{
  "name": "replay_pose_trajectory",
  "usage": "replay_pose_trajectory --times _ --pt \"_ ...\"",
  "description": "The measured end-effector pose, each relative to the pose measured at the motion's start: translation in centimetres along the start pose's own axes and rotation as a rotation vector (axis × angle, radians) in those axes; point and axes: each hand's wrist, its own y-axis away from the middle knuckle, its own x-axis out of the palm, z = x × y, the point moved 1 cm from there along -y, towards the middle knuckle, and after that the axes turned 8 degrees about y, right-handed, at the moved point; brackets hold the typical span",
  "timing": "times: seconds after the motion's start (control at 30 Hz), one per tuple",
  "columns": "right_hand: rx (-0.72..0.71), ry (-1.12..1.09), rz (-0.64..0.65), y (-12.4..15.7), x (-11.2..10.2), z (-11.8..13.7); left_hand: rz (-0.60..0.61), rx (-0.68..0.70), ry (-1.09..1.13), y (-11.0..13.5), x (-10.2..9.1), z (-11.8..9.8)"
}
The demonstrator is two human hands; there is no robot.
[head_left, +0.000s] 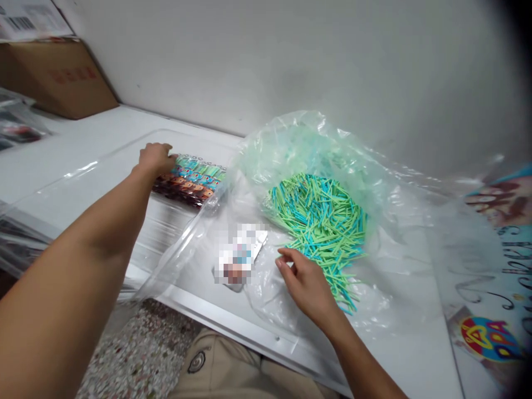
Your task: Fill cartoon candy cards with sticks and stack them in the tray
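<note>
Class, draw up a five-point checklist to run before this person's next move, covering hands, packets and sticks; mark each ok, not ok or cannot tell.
1. Left hand at the row of packets: ok, at its left end.
2. Left hand gripping a packet: cannot tell, fingers partly hidden.
3. Right hand free: ok, nothing visible in it.
4. Green and blue sticks neatly aligned: not ok, they lie crisscrossed.
5. Print on the single packet readable: cannot tell, it is pixelated.

Tan legwear (233,368) – dark rounded emblem (197,362)
</note>
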Motion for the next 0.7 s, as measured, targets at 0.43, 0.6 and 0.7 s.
replay_pose_trajectory --times 0.43,0.6,0.7 --pt "0.183 0.195 0.063 -9.4 4.8 -0.6 0.108 0.532 0.751 14.5 -9.5 -18.2" --pt "0.105 0.023 -0.022 -8.4 3.8 -1.6 0.273 0.531 0.799 22.8 -10.6 -19.0" --pt "0.029 -0.109 -0.042 -6.6 2.3 -1.2 0.294 0.422 0.897 25.8 -8.4 -17.6"
